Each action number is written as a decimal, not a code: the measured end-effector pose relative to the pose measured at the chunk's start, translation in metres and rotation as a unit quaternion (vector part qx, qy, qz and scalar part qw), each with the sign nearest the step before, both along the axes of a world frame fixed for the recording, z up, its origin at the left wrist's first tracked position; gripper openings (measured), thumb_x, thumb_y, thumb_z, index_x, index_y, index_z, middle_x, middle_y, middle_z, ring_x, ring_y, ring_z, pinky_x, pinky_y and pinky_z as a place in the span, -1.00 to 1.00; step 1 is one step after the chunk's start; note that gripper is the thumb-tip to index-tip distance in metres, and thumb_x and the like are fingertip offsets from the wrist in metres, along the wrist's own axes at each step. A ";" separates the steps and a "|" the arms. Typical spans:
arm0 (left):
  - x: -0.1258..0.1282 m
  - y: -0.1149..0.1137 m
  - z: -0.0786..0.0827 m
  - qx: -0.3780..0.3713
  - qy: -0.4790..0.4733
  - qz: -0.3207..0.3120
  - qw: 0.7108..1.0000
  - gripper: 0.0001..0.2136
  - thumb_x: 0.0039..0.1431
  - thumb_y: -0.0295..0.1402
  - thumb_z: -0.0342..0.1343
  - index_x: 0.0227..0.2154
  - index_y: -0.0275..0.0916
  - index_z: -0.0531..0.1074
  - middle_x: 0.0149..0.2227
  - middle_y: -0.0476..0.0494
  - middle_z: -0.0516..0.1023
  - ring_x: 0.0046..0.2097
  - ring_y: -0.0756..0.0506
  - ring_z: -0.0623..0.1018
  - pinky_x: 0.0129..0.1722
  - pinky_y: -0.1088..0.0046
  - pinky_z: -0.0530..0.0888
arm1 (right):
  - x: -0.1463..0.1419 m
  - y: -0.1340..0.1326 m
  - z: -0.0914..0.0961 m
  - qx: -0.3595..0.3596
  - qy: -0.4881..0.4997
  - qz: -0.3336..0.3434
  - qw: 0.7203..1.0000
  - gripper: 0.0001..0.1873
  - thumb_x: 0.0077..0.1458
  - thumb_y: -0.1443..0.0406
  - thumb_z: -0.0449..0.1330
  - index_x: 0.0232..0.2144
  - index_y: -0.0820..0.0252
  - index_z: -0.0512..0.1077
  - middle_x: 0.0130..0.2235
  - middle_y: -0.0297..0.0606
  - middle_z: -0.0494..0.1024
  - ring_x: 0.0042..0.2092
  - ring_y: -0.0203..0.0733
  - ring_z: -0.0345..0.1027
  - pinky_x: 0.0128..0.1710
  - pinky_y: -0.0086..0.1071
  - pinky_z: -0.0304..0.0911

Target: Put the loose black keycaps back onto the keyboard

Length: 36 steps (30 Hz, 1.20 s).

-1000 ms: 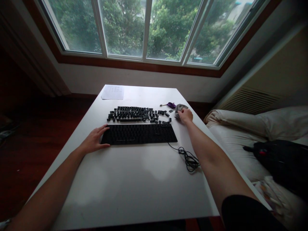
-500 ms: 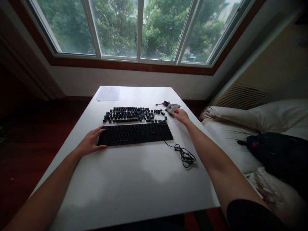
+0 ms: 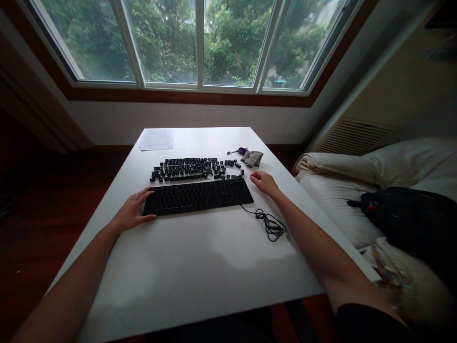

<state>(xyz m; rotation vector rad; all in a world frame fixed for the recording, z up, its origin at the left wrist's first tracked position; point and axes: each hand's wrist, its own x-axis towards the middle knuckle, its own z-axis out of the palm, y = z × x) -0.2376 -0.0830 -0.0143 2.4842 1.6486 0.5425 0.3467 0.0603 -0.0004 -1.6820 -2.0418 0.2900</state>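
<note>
A black keyboard [image 3: 200,196] with its keycaps off lies across the white table. My left hand [image 3: 134,208] grips its left end, fingers at the far corner and thumb along the near edge. Off the far right corner of the keyboard, my right hand [image 3: 263,182] hovers with loosely bent fingers and no visible object in them. Beyond it sits a crumpled grey cloth [image 3: 252,158], beside a small purple-handled brush-like tool [image 3: 242,151]. Loose black keycaps [image 3: 185,167] lie in rows behind the keyboard. A round, ring-like piece [image 3: 210,176] is among them.
The coiled black cable [image 3: 273,227] rests right of the keyboard, close to my right forearm. A paper sheet [image 3: 156,139] lies at the far left corner of the table [image 3: 200,267]. To the right stands a light sofa [image 3: 332,186] with a black bag [image 3: 407,214] on it.
My right hand has let go of the grey cloth and drawn back toward the keyboard's right end. My left hand stays at the left end. The whole view has shifted slightly.
</note>
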 end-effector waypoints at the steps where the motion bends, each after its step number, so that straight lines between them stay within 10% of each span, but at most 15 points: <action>1: 0.000 0.000 0.000 0.000 0.000 0.000 1.000 -0.11 0.05 0.20 0.18 0.36 -0.09 0.10 0.43 -0.27 0.07 0.36 -0.39 0.23 0.31 -0.01 0.23 | -0.001 -0.008 0.003 0.000 -0.004 0.011 1.000 -0.73 0.21 0.10 0.12 -0.33 0.15 0.47 -0.26 -0.21 0.55 -0.27 -0.17 0.37 -0.23 -0.35 0.20; 10: 0.001 -0.001 -0.002 -0.004 0.000 0.003 1.000 -0.11 0.04 0.21 0.17 0.36 -0.09 0.10 0.42 -0.27 0.08 0.36 -0.39 0.22 0.31 -0.02 0.22 | -0.010 -0.093 0.023 -0.148 -0.050 0.151 0.976 -0.58 0.16 -0.08 0.12 -0.47 0.12 0.38 -0.47 -0.35 0.48 -0.42 -0.22 0.29 -0.42 -0.38 0.04; 17: 0.000 0.000 -0.001 -0.009 -0.007 -0.003 1.000 -0.11 0.04 0.23 0.16 0.35 -0.10 0.12 0.42 -0.27 0.08 0.36 -0.39 0.21 0.31 -0.01 0.23 | -0.003 -0.120 0.022 -0.147 -0.140 0.191 0.960 -0.83 0.11 0.12 0.23 -0.41 0.06 0.45 -0.35 -0.29 0.56 -0.34 -0.17 0.35 -0.38 -0.37 0.03; 29: -0.004 0.000 0.000 -0.019 -0.009 -0.011 1.000 -0.12 0.04 0.19 0.20 0.35 -0.10 0.10 0.43 -0.29 0.07 0.37 -0.38 0.22 0.31 -0.02 0.24 | 0.026 -0.072 0.027 -0.208 -0.060 0.201 0.956 -0.76 0.15 0.10 0.16 -0.32 0.12 0.50 -0.37 -0.32 0.55 -0.34 -0.21 0.36 -0.33 -0.40 0.17; 36: -0.007 0.003 -0.004 -0.020 -0.011 -0.017 1.000 -0.12 0.05 0.16 0.22 0.35 -0.11 0.10 0.44 -0.28 0.04 0.37 -0.36 0.21 0.33 0.00 0.21 | -0.005 -0.016 0.016 -0.026 -0.013 0.138 0.990 -0.79 0.20 0.24 0.15 -0.15 0.09 0.52 -0.31 -0.31 0.59 -0.32 -0.24 0.40 -0.27 -0.41 0.21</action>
